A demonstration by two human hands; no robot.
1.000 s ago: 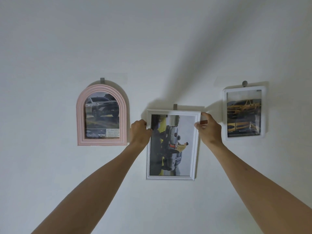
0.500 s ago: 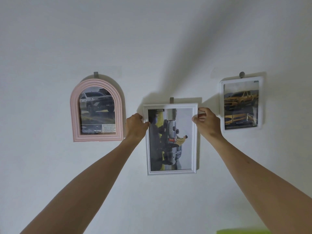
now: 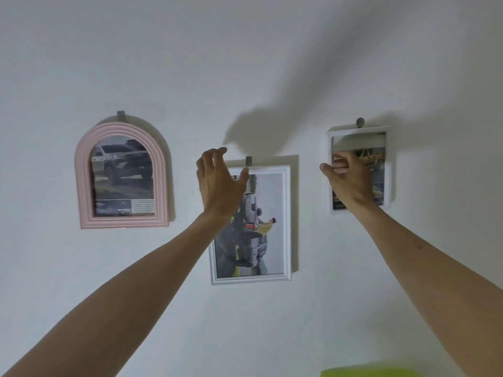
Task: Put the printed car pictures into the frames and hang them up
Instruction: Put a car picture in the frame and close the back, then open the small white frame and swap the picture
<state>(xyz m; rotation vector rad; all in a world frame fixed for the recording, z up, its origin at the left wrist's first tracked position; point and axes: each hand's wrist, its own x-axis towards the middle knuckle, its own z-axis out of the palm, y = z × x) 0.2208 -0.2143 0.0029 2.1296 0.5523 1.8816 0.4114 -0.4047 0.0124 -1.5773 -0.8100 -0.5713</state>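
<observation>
Three framed car pictures hang on a white wall. A pink arched frame (image 3: 81, 186) with a grey car hangs at the left on a grey hook (image 3: 120, 115). A white rectangular frame (image 3: 287, 221) with a sideways car picture hangs in the middle from its hook (image 3: 248, 161). A small white frame (image 3: 388, 170) with a yellow car hangs at the right on a round peg (image 3: 360, 122). My left hand (image 3: 217, 183) is open in front of the middle frame's upper left corner, holding nothing. My right hand (image 3: 348, 180) hovers with loosely curled fingers before the small frame, gripping nothing.
The wall (image 3: 245, 63) around the frames is bare, with hand shadows above the middle frame. A bright yellow-green object (image 3: 367, 372) peeks in at the bottom edge, right of centre.
Both hands have let go of the middle white frame and drawn back from the wall. The left hand opened; the right hand moved right, in front of the small frame. The frame stays hanging.
</observation>
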